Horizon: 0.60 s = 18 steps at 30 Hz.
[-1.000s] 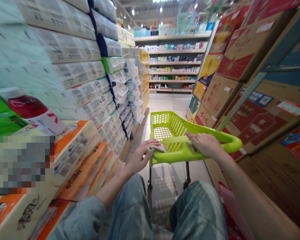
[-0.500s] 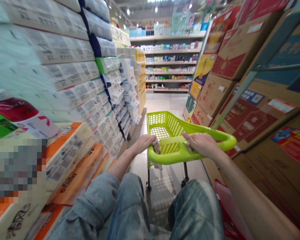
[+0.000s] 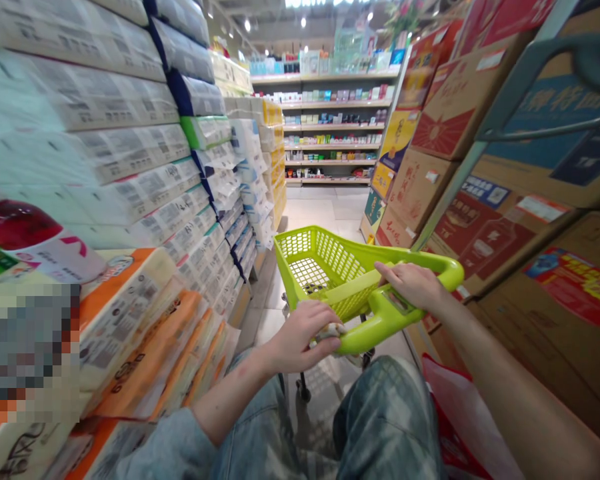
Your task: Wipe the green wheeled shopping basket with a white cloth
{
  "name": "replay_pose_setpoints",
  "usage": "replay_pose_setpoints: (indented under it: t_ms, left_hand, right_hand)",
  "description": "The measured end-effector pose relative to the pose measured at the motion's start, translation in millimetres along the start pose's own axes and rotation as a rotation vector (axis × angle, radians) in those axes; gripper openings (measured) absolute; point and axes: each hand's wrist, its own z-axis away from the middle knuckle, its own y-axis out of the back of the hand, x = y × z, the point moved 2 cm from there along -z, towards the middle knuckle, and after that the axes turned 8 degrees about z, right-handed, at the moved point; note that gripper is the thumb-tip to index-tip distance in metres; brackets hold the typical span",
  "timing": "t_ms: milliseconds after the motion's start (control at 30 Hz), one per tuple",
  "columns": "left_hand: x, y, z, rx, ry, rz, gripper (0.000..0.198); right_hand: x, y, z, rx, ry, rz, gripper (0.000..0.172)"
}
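In my head view, my left hand [image 3: 305, 337] grips a pale cloth [image 3: 334, 330] against the near left of the handle [image 3: 380, 328] on the green cart [image 3: 353, 285]; my right hand [image 3: 415, 285] grasps its right side. Paper packs [image 3: 135, 150] stand left, boxes [image 3: 500, 233] right.

Cart [image 3: 355, 285] on aisle floor [image 3: 325, 208], between stacked packs [image 3: 150, 157] at left and stacked cartons [image 3: 423, 183] at right. Stocked shelves [image 3: 330, 127] beyond, across the far end. Bottle [image 3: 35, 237] on lower pack pile [image 3: 140, 363], near left.
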Motion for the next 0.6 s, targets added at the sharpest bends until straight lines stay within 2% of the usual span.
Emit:
replay_pose_setpoints:
  t_ms: [100,233,400,500,600]
  left_hand:
    - [10,-6.8,-1,-0.068,0.002,-0.061,0.033]
    - [13,-12.7,-6,-0.162,0.011,-0.148,0.037]
    - [13,-15.4,-13,-0.213,0.014,-0.127,0.042]
    - [9,-15.7,-19,-0.239,0.078,-0.104,0.043]
    - [2,-18.1,-25,-0.24,0.216,-0.142,0.044]
  right_hand:
    - [4,0,1,0.03,0.01,-0.057,0.063]
    - [14,-2,-5,0.126,-0.096,-0.044,0.06]
    - [20,-5,-22,0.053,-0.212,0.056,0.058]
    - [16,-6,-29,0.043,-0.228,0.051,0.059]
    - [8,-6,-34,0.063,-0.226,0.05,0.058]
